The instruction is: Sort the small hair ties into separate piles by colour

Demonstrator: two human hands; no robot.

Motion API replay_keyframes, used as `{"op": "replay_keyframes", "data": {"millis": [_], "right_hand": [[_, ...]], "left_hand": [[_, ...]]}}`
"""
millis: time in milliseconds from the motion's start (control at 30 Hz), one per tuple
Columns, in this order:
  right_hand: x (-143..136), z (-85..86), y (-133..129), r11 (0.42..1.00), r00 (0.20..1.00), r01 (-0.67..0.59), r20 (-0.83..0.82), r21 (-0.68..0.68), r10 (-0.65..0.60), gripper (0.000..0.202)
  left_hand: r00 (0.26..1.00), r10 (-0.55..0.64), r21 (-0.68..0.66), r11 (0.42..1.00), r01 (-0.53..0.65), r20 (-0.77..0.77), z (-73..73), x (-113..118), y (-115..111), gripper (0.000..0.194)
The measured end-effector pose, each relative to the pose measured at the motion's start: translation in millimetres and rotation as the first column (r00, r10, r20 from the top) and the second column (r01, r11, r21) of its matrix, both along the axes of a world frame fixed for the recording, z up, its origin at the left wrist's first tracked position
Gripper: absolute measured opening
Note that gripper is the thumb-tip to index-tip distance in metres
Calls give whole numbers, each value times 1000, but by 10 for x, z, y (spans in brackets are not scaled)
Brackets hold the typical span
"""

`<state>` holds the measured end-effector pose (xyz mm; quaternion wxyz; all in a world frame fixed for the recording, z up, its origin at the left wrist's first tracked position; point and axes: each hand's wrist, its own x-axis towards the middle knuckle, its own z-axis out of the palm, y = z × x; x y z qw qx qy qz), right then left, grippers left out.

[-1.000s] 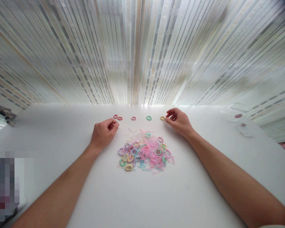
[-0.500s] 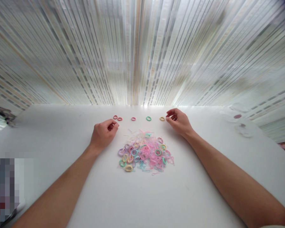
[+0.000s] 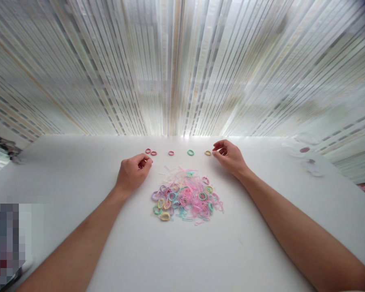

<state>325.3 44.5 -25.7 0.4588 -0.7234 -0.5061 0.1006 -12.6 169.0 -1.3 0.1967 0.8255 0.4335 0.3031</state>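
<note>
A loose pile of pastel hair ties and thin bands (image 3: 188, 194) lies mid-table. Behind it runs a row: two red rings (image 3: 153, 153) side by side, a pinkish-red ring (image 3: 170, 153), a green ring (image 3: 190, 153) and a yellow ring (image 3: 207, 153). My left hand (image 3: 135, 170) rests just in front of the two red rings, its fingers curled closed; whether anything is inside is hidden. Beside the yellow ring, on its right, is my right hand (image 3: 228, 156), fingers bent but apart, with nothing seen between them.
The white table (image 3: 182, 255) ends at a striped curtain (image 3: 176, 73). Clear round items (image 3: 313, 166) with dark reddish centres stand at the back right. A blurred-out object (image 3: 4, 243) is at the lower left, and a patterned item (image 3: 4, 146) at the far left edge.
</note>
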Motion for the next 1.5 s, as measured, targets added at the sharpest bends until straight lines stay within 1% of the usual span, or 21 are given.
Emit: {"op": "replay_keyframes", "data": {"millis": [733,1167,1500], "right_hand": [[5,-11,6,1000,1000,-4,4,4,4,24],[-4,-14,-5,1000,1000,-2,15,-2,2,24],[0,-3,4,1000,1000,-2,15,-2,2,23]], "left_hand": [[1000,-1,8,1000,1,-7,0,4,5,23],[1000,6,-8,1000,-6,-13,23,8,-17,24],[1000,5,-12,1000,-5,-20,14,6,-7,25]]}}
